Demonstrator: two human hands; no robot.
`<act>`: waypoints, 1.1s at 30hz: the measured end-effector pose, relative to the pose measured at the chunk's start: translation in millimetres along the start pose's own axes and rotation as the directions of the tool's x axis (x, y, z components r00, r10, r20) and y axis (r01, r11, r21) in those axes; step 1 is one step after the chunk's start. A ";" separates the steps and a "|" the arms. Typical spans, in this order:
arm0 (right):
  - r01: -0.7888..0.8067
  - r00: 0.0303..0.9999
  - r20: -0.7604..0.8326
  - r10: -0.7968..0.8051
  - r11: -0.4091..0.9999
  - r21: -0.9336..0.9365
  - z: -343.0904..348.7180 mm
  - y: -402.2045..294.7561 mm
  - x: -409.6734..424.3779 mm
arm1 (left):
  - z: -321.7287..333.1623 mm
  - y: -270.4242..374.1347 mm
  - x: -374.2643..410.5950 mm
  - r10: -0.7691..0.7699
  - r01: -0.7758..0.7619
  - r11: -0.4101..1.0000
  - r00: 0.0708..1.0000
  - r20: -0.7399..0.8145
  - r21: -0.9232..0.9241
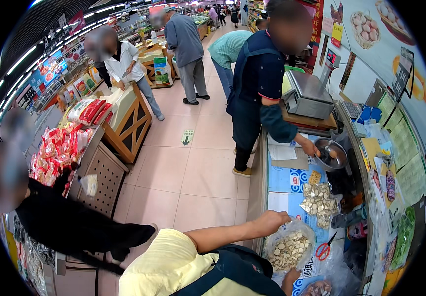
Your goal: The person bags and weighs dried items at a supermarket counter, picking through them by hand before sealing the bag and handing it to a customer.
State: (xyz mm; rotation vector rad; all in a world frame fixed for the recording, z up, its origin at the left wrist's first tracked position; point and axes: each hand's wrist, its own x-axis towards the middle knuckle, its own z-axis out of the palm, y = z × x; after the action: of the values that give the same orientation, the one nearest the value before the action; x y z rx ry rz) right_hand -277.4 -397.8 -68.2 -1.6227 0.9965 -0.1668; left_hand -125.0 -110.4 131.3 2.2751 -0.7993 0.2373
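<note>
A clear plastic bag (290,244) full of pale dried slices lies open on the counter before me. My left hand (276,222) pinches the bag's rim at its far side. At the near side my right hand (290,279), partly cut off by my body, grips the bag's lower edge. Red-handled scissors (323,251) lie just right of the bag. Smaller clear bags of similar slices (320,201) rest beyond it, beside a small yellowish block (314,177). Another plastic bag with brownish-pink contents (317,288) sits at the bottom edge.
A co-worker in a dark apron (255,81) reaches to a metal bowl (330,154) farther along the counter. Beyond stands a weighing scale (306,97). Papers and a calculator (352,109) line the ledge at right. Shoppers stand across the aisle (165,185) near red-and-clear packets (59,151).
</note>
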 end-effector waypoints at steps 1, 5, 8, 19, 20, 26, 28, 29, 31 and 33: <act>0.112 0.993 0.028 -0.111 0.993 -0.042 -1.4 1.7 2.7 | 0.7 -0.9 -0.2 0.002 -0.002 1.000 1.000 -0.001 -0.001; 0.181 0.979 0.119 -0.163 0.970 -0.163 -14.8 -2.3 7.5 | 1.3 -3.4 -0.7 -0.028 0.028 1.000 1.000 -0.004 -0.012; -0.087 0.990 0.100 0.097 0.992 -0.096 -26.2 -23.6 -1.8 | 0.7 -2.4 -1.0 -0.025 0.025 0.999 1.000 0.010 0.020; 0.596 0.790 0.534 -0.300 0.577 -0.558 41.2 -60.0 -38.9 | 4.2 13.7 0.8 0.001 -0.003 0.998 0.999 -0.039 -0.056; 0.587 0.806 0.501 -0.317 0.536 -0.606 48.5 -55.5 -35.2 | 3.9 14.6 0.7 -0.011 0.010 0.999 1.000 -0.023 -0.051; 0.688 0.668 0.416 -0.618 0.300 -0.660 68.8 -40.4 -25.9 | -0.7 13.8 -3.2 -0.031 0.031 0.998 1.000 -0.001 -0.055; 0.680 0.601 0.384 -0.701 0.196 -0.706 69.4 -41.1 -26.5 | -1.1 14.2 -5.8 -0.038 0.037 0.998 0.999 -0.016 -0.059; 0.649 0.635 0.389 -0.668 0.188 -0.737 69.6 -42.4 -26.2 | -1.0 14.6 -6.6 -0.043 0.043 0.997 0.999 -0.007 -0.063; 0.609 0.758 0.417 -0.501 0.316 -0.727 66.4 -44.7 -26.0 | -1.0 15.6 -8.3 -0.047 0.047 0.996 0.999 -0.004 -0.079; 0.499 0.861 0.453 -0.230 0.552 -0.668 62.3 -48.0 -21.8 | -0.3 15.1 -9.4 -0.032 0.031 0.998 0.999 -0.023 -0.062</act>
State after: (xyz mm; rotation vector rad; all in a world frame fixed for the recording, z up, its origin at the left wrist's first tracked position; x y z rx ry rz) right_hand -229.9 -338.5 -38.6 -2.5656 0.4393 0.2903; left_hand -141.6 -114.2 136.5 2.2209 -0.7479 0.2212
